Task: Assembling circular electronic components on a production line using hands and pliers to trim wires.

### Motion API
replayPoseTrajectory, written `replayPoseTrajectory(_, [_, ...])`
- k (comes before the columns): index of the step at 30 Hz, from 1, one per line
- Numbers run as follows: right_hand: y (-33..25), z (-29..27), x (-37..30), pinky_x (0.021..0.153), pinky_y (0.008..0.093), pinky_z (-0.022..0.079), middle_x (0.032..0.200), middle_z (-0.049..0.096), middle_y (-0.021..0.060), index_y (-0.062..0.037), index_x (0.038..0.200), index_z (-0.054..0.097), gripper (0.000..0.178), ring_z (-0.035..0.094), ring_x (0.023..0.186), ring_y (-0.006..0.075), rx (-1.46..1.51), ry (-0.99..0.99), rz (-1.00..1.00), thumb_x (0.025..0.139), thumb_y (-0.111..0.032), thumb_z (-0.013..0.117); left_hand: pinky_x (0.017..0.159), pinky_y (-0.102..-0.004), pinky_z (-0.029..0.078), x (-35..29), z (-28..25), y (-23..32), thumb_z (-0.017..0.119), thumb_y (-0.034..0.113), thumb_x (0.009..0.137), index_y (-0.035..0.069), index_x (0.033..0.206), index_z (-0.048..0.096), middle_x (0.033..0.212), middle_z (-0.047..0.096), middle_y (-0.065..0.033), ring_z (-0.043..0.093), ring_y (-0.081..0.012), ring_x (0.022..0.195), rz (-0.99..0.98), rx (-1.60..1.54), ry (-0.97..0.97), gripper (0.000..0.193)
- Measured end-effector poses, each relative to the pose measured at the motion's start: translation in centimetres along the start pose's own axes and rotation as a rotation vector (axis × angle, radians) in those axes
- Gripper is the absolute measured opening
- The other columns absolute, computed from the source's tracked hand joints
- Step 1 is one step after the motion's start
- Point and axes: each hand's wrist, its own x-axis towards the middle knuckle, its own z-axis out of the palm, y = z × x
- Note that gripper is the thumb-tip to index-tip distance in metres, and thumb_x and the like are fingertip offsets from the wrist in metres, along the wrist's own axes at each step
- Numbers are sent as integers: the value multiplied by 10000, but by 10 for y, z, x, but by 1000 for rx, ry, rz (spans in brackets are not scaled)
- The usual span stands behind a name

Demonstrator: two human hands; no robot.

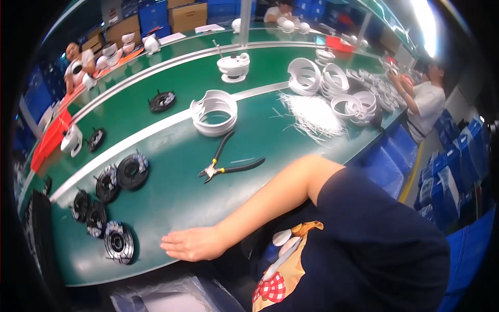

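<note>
My right hand (193,244) lies flat near the front edge of the green table, fingers stretched out and nothing seen in them. My left hand is not in view. To the left of the hand sits a black round part with a silvery ring face (118,243); several similar black round parts (133,171) lie behind it. Farther back, a pair of diagonal cutters (210,171) with black handles rests with its handles spread. Beyond it stands a white ring-shaped housing (214,113).
A heap of thin white strips (314,117) lies at the back right, beside several white ring housings (304,76). A white rail (156,126) borders the conveyor, which carries a white round device (233,67) and a black part (162,101). Other people work around the line. Blue bins (387,161) stand at right.
</note>
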Motion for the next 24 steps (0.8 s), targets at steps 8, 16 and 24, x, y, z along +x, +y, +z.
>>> replayPoseTrajectory(8, [-3, 27, 4, 977, 424, 293, 1190, 426, 278, 128, 1068, 467, 464, 402, 1136, 380, 18, 135, 41, 700, -155, 485, 702, -275, 406, 55, -33, 152, 674, 201, 637, 63, 1118, 440, 810, 565, -62, 510, -168, 715, 189, -444, -148, 553])
replayPoseTrajectory(16, [7, -37, -12, 986, 427, 272, 1260, 334, 280, 79, 1134, 431, 652, 293, 1203, 381, 877, 17, 219, 585, -213, 627, 662, -248, 389, 53, -35, 299, 638, 182, 696, 73, 1160, 401, 768, 558, -24, 492, -114, 651, 231, -917, -119, 532])
replayPoseTrajectory(24, [-4, -168, -158, 946, 384, 337, 1386, 161, 119, -47, 1349, 81, 957, 258, 1239, 272, 1666, 671, 688, 654, -237, 712, 621, -221, 371, 69, 17, 421, 601, 163, 755, 84, 1202, 361, 725, 551, 14, 474, -60, 587, 306, -1396, -101, 514])
